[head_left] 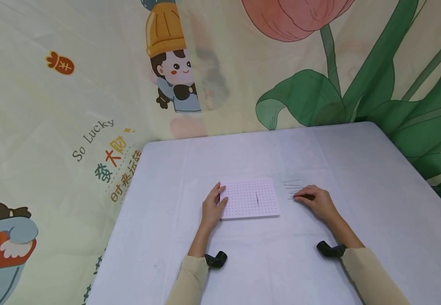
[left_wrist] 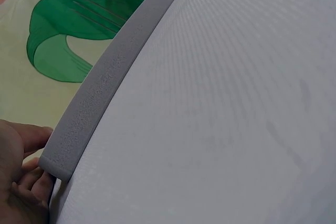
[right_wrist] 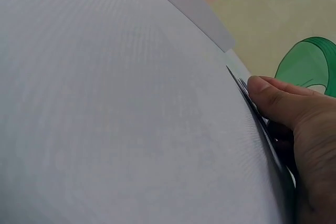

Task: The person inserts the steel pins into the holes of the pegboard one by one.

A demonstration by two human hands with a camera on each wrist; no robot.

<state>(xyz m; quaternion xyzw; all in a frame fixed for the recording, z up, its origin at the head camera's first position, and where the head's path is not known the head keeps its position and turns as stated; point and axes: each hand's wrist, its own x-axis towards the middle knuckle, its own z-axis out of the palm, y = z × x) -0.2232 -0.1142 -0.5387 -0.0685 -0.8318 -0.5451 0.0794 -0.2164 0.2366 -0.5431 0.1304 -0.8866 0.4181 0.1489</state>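
A pale pegboard with a grid of small holes lies flat on the table. One thin dark needle-like rod stands up from its right half. My left hand holds the board's left edge, with its fingers around the near corner in the left wrist view. Several more thin dark rods lie in a loose row right of the board. At the near end of that row my right hand pinches a rod between thumb and fingertips. In the right wrist view, rods lie under and beside the thumb.
A white-clothed table carries everything. Its far edge meets a printed backdrop. A black wrist camera sits on the left forearm and another wrist camera on the right.
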